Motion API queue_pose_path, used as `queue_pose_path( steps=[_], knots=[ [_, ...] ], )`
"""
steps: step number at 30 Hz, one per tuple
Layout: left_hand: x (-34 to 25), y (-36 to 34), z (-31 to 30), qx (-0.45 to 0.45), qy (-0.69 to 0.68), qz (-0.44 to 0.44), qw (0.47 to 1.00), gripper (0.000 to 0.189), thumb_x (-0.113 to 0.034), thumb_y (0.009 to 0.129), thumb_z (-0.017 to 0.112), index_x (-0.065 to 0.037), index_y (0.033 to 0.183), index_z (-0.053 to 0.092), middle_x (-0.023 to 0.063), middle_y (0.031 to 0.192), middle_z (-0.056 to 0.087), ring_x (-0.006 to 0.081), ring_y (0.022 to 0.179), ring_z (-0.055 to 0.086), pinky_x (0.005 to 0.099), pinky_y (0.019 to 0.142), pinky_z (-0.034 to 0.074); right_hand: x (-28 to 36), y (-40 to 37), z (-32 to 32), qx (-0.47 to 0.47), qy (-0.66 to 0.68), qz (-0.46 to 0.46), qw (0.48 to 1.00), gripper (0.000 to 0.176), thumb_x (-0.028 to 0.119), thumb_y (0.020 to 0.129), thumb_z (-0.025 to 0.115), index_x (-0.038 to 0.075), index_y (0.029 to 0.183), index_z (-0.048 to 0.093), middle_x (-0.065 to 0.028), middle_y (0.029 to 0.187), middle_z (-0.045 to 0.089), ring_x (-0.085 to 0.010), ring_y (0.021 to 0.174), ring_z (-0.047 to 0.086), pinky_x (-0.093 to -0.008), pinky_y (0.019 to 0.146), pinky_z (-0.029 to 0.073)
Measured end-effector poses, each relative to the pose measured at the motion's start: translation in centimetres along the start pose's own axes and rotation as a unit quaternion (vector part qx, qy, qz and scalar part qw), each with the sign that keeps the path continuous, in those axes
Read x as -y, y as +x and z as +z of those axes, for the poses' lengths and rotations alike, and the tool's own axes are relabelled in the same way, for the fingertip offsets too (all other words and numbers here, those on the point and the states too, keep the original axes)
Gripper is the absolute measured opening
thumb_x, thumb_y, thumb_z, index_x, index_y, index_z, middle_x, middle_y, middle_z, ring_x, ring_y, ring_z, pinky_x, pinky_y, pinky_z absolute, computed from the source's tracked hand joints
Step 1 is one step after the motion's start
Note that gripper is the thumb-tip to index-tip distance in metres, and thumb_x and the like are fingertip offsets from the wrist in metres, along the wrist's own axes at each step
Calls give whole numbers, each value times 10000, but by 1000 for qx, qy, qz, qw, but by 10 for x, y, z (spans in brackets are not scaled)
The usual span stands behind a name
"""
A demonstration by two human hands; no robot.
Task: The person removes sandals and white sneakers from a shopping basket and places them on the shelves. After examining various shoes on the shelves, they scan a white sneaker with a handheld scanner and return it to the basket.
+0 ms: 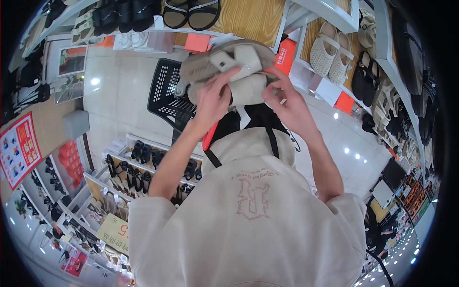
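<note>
A pair of beige slide sandals (250, 89) with wide straps and thick soles is in front of me, one sandal overlapping the other. My left hand (213, 99) grips the near sandal from its left side, fingers bent over the strap. At the right end of the pair, my right hand (287, 101) has its fingers curled in against the near sandal's edge. The far sandal (203, 67) shows its strap and a long stretch of sole. The fingertips of both hands are partly hidden.
A black perforated basket (165, 91) stands left of the sandals. Wooden shelves (251, 19) with sandals run along the far side. Woven white shoes (330, 52) sit on the right shelf, near a red shoebox (286, 56). Lower left, racks (129, 179) hold several dark shoes.
</note>
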State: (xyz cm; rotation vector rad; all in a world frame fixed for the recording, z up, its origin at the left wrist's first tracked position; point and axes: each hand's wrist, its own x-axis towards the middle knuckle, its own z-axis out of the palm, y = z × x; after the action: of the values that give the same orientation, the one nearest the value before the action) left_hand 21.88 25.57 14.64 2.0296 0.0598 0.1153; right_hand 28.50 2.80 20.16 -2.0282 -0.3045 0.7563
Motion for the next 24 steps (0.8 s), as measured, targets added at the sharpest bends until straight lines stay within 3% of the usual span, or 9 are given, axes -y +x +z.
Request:
queue_pose_path(
  steps=[4,8,11,13,16,17,20,22,24],
  knots=[
    [6,57,-8,106,36,131,985,623,101,842,554,-173,1399,605,166,1164,678,350,1054,653,416,894,520,-19,8,11,16,56,83,995,712,283,992,659,-8,1547,320,-122,1119,660,-150,809,656,-313,751,535],
    [14,134,-13,186,111,229,949,604,60,850,582,-202,1393,617,140,1152,658,334,1123,612,404,976,489,-39,27,30,11,331,100,938,788,279,983,661,9,1577,218,-148,1218,644,-223,948,687,-372,847,576],
    [24,190,-10,217,169,349,896,571,15,856,639,-188,1389,615,89,1133,631,301,1130,586,393,1049,446,-40,51,53,-45,445,60,893,754,260,983,652,25,1551,215,-174,1291,618,-267,1032,691,-407,893,588],
    [28,221,-9,183,319,476,799,524,-58,843,680,-167,1353,629,70,1175,626,291,1153,588,410,1086,440,-32,68,66,-95,483,35,870,607,208,989,620,33,1465,285,-173,1375,572,-301,1107,678,-443,921,589],
    [35,247,-12,250,307,462,794,458,-38,822,626,-145,1265,673,115,1111,630,322,1141,563,417,1022,434,-38,99,79,-103,523,-12,846,574,175,986,600,26,1446,289,-154,1396,559,-304,1116,675,-443,928,586],
    [36,246,-10,242,401,420,777,504,-51,881,622,-261,1339,646,54,1195,644,301,1307,519,413,1168,390,-41,108,79,-100,507,-15,856,502,161,980,593,17,1383,332,-147,1401,555,-312,1125,671,-448,940,580],
    [52,252,-2,175,438,481,739,494,-77,890,623,-267,1345,626,50,1216,634,295,1329,494,417,1173,385,-39,118,85,-107,508,-7,855,415,166,987,581,5,1310,376,-156,1391,558,-313,1131,670,-452,948,573],
    [58,253,-6,203,438,485,729,467,-104,891,636,-216,1344,612,49,1238,626,297,1314,505,422,1151,398,-37,122,83,-112,529,10,841,375,179,995,573,1,1274,397,-156,1384,564,-308,1125,671,-454,953,569],
    [66,242,-9,104,374,425,818,410,-154,917,672,-88,1319,620,75,1325,616,309,1252,559,435,1114,422,-38,125,80,-112,549,26,828,340,193,1002,565,-3,1237,417,-156,1376,570,-303,1120,673,-456,957,566]
  ],
)
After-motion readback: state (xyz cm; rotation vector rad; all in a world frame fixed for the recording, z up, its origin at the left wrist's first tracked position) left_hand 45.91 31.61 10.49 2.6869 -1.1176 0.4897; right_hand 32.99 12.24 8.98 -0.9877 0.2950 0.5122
